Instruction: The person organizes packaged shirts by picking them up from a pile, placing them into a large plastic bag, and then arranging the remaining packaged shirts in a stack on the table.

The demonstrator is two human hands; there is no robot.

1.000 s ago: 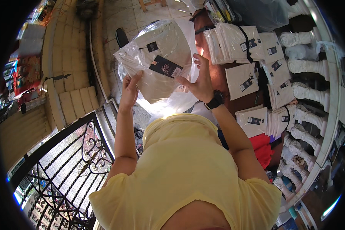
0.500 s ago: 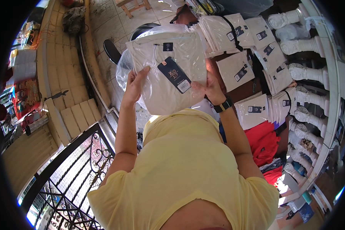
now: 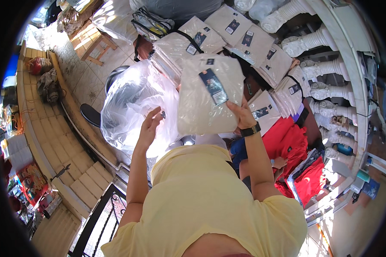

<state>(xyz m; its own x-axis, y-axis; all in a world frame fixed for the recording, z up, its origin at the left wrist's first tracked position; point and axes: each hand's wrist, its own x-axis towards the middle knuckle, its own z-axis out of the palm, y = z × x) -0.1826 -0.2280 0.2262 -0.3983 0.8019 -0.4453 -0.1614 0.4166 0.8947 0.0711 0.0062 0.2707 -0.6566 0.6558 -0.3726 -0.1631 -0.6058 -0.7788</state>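
Note:
In my right hand (image 3: 243,115) is a cream folded garment in a clear plastic sleeve (image 3: 197,113), pinched at its lower right edge with the thumb on top. A dark blue tag (image 3: 213,87) lies on its front. My left hand (image 3: 149,127) is off the package, its fingers apart, in front of a large clear plastic bag (image 3: 131,83). A small dark spot shows by those fingertips; I cannot make out what it is. Behind the package, stacks of similar sleeved cream garments (image 3: 165,58) lie on a dark brown surface.
More sleeved garments (image 3: 272,64) lie to the right, beside a white balustrade (image 3: 326,68). Another person's hand (image 3: 279,162) rests by red clothing (image 3: 285,139). A wooden stool (image 3: 92,40) stands at the far left, and a black metal gate (image 3: 101,218) at the near left.
My left hand has let go of the sleeved garment and moved down. My right hand has carried the garment rightward toward the stacks. The view has turned, showing more of the clear bag.

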